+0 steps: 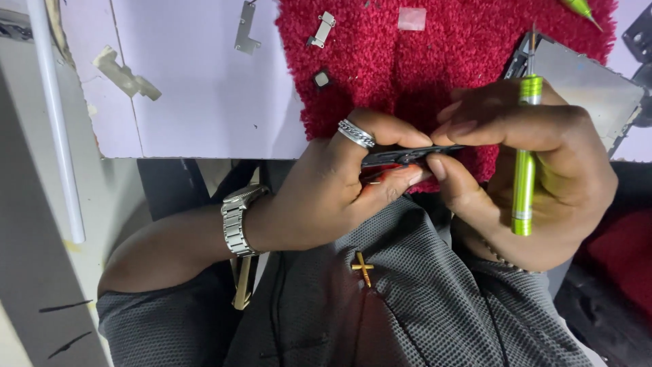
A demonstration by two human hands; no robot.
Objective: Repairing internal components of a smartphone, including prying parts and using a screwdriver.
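Mid-frame, small dark flat part pinched edge-on between left hand and right hand; most of its surface covered by fingertips, kind not to be told. Green screwdriver tucked in right palm, tip lost against silver panel behind. Panel itself half covered by right hand, far corner cut at right edge. Second green tool clipped by upper edge, only pointed end visible. Small metal brackets on red mat, too small to identify. Dark object at upper right corner cut off.
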